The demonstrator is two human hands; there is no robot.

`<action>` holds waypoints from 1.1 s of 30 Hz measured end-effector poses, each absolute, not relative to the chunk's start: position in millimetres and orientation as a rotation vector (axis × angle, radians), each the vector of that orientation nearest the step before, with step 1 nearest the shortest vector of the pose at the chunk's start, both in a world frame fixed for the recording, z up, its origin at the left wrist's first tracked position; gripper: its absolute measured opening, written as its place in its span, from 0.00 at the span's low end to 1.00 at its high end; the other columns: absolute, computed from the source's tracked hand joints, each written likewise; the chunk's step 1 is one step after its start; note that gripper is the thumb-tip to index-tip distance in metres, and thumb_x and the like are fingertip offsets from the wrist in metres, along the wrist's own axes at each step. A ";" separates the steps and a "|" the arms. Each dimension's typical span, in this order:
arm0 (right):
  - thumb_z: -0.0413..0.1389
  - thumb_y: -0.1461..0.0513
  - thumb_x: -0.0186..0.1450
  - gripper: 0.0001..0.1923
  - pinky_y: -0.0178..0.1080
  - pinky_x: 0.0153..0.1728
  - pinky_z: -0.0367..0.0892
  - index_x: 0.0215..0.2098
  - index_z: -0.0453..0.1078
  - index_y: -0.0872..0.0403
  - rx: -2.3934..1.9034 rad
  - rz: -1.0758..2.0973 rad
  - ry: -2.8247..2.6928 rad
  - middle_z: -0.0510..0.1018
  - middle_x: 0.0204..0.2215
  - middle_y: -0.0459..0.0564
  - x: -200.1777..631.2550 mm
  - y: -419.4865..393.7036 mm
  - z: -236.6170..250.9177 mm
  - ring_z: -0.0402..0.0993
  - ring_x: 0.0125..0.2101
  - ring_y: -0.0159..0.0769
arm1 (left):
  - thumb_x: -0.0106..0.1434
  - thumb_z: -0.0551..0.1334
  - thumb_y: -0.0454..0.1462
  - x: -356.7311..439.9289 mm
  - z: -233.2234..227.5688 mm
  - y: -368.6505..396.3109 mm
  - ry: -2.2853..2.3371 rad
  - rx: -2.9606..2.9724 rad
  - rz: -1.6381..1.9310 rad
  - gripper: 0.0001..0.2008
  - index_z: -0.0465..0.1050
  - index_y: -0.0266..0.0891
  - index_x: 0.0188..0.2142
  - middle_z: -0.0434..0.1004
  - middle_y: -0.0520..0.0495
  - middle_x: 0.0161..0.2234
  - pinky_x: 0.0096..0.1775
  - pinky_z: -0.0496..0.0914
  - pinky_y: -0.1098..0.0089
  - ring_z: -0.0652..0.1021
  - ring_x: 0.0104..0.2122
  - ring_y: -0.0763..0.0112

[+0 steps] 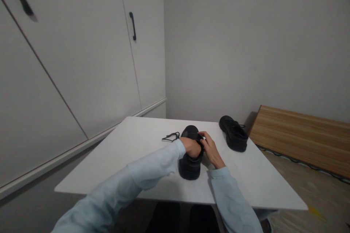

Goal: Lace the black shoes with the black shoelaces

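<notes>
Both hands steady the near shoe (pixel 190 160) on the surface (pixel 131 160), left hand (pixel 192 147) gripping its top, right hand (pixel 211 149) fingers pinching its lace, second shoe (pixel 233 133) apart.

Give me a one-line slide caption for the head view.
Both hands, left hand and right hand, work at the near black shoe on a white table; loose black lace beside it, second shoe apart.
</notes>
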State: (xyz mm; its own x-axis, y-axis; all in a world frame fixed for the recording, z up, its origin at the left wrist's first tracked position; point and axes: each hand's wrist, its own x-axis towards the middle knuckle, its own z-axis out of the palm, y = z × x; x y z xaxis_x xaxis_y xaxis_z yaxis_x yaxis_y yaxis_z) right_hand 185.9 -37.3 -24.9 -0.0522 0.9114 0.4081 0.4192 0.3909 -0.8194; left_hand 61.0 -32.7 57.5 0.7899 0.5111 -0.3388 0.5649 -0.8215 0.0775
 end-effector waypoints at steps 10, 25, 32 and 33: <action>0.45 0.60 0.60 0.15 0.43 0.46 0.62 0.43 0.65 0.52 -1.219 0.625 -1.653 0.72 0.43 0.51 185.1 -38.6 -23.7 0.67 0.45 0.41 | 0.59 0.53 0.56 19.7 76.9 -79.8 0.998 2.794 -0.301 0.29 0.75 0.31 0.36 0.79 0.35 0.33 0.31 0.69 0.68 0.79 0.32 0.58; 0.45 0.61 0.60 0.15 0.42 0.46 0.62 0.44 0.66 0.52 -1.236 0.613 -1.666 0.72 0.44 0.50 183.7 -38.8 -24.2 0.67 0.45 0.41 | 0.50 0.66 0.49 26.3 61.0 -66.4 0.956 2.852 -0.450 0.22 0.77 0.31 0.35 0.80 0.33 0.34 0.35 0.72 0.64 0.79 0.36 0.53; 0.45 0.61 0.60 0.16 0.42 0.45 0.63 0.44 0.66 0.52 -1.237 0.597 -1.671 0.72 0.43 0.51 183.3 -38.4 -23.8 0.67 0.45 0.41 | 0.50 0.66 0.48 27.4 59.9 -60.1 0.870 2.832 -0.491 0.21 0.78 0.30 0.34 0.80 0.35 0.32 0.30 0.70 0.69 0.79 0.32 0.58; 0.45 0.61 0.60 0.16 0.42 0.45 0.63 0.44 0.66 0.52 -1.237 0.595 -1.671 0.72 0.43 0.51 183.4 -38.2 -24.1 0.67 0.45 0.41 | 0.50 0.66 0.48 27.5 58.4 -59.4 0.862 2.823 -0.487 0.21 0.78 0.30 0.34 0.80 0.36 0.31 0.29 0.69 0.69 0.79 0.31 0.58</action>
